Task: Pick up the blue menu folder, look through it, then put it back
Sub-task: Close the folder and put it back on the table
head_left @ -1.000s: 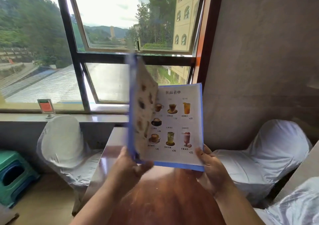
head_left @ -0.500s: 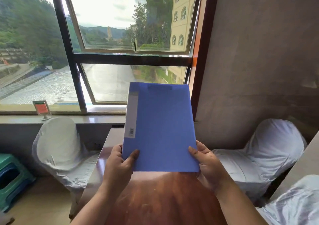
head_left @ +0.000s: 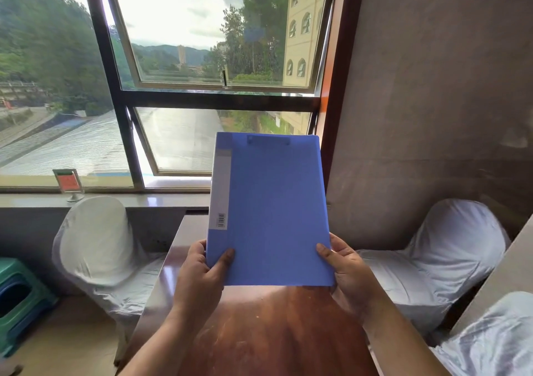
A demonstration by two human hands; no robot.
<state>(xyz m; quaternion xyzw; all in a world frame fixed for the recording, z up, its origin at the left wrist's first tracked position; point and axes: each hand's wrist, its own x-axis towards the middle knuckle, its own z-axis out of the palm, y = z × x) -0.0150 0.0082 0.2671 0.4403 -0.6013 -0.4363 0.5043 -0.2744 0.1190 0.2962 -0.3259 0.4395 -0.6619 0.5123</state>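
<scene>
The blue menu folder is closed and held upright above the wooden table, its plain cover facing me, with a grey spine label and barcode on its left side. My left hand grips its lower left corner, thumb on the cover. My right hand holds the lower right corner, thumb on the front edge. The menu pages inside are hidden.
Chairs in white covers stand left and right of the table. A small red sign holder sits on the window sill. Stacked green and blue plastic stools are at the far left. A concrete wall rises on the right.
One second ago the folder was open with the drinks menu showing and its cover swinging over. It is now shut, still held up in both hands.
</scene>
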